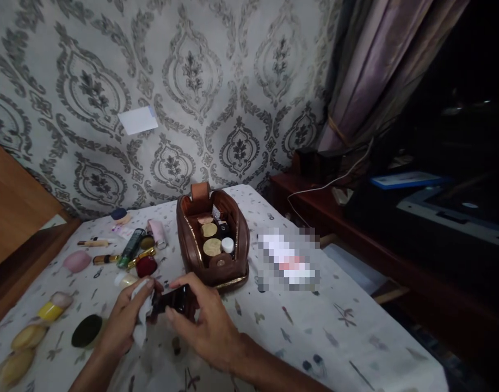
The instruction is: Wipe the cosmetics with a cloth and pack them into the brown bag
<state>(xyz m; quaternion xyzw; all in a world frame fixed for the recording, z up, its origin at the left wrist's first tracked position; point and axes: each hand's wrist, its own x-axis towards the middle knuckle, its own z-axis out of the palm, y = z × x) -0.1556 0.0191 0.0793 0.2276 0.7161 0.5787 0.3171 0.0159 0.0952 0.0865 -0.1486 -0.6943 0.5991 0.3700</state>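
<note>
We hold the dark container [174, 300] nearer the counter's [328, 345] front edge than the brown bag [186, 242], long axis running hand to hand — right hand [208, 324] gripping one end, left hand [129, 310] pinching a white wipe [140, 325] at the other.

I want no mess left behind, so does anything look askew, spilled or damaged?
The white rectangle on the patterned wall stands out: it looks tilted, though the wide view may exaggerate that. I see no clear spill on the tablecloth. The dark glossy item in the right hand is too dim to check for damage.
</note>
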